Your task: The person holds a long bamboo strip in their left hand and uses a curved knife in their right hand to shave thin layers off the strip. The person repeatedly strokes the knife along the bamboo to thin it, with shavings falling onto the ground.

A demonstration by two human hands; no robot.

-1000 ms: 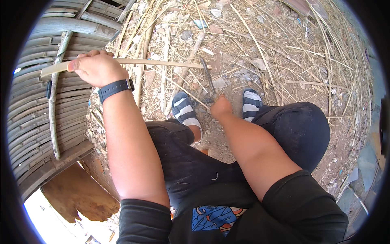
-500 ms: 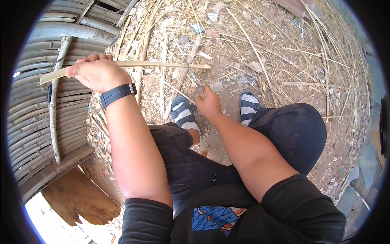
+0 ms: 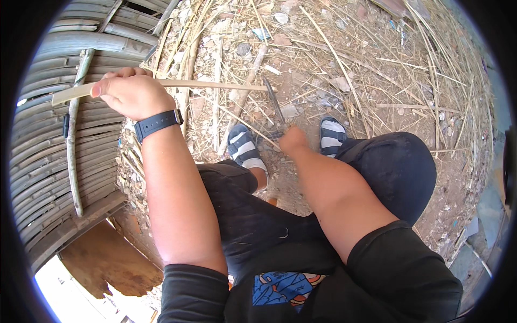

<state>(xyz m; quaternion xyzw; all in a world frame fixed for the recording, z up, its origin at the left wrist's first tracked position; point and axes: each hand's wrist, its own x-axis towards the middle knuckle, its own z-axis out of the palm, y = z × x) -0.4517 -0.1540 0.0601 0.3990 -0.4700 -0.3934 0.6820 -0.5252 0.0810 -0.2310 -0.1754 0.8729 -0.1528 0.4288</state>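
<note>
My left hand [image 3: 129, 97], with a dark watch on its wrist, is closed round a long pale bamboo strip [image 3: 215, 84]. The strip reaches left past the thumb and stretches right above the littered ground. In my closed right hand [image 3: 293, 141] is a knife [image 3: 274, 101], its handle mostly hidden by the fingers. The narrow dark blade points up and slightly left, with its tip by the strip's right end. Whether blade and strip touch, I cannot tell.
A slatted bamboo wall [image 3: 97, 140] with an upright pole [image 3: 71, 145] stands at left. Straw and bamboo slivers [image 3: 344, 70] litter the stony ground. My sandalled feet [image 3: 245, 146] are below my hands. A brown torn sheet [image 3: 110, 255] lies at lower left.
My right hand has moved right and slightly down, bringing the knife to the strip's right end; its blade crossed the strip further left before. My left hand has hardly moved.
</note>
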